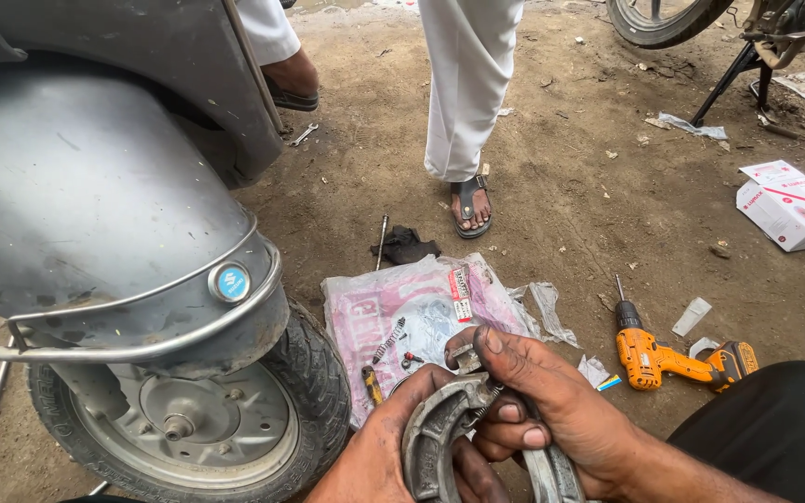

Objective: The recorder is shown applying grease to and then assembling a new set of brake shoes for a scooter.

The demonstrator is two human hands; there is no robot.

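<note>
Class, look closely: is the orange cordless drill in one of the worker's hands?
No: the orange cordless drill lies on the ground, while both hands hold curved metal brake shoes.

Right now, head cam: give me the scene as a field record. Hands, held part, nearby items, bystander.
left hand: grips the lower side of the brake shoes
right hand: fingers curled over the top of the shoes
brake shoes: curved grey metal pair, held between both hands
spring: lies on the plastic bag
plastic bag: pink and white, flat on the dirt
cordless drill: orange, on the ground to the right
scooter wheel: front left, under a grey mudguard
bystander: white trousers, sandals, standing behind
</note>
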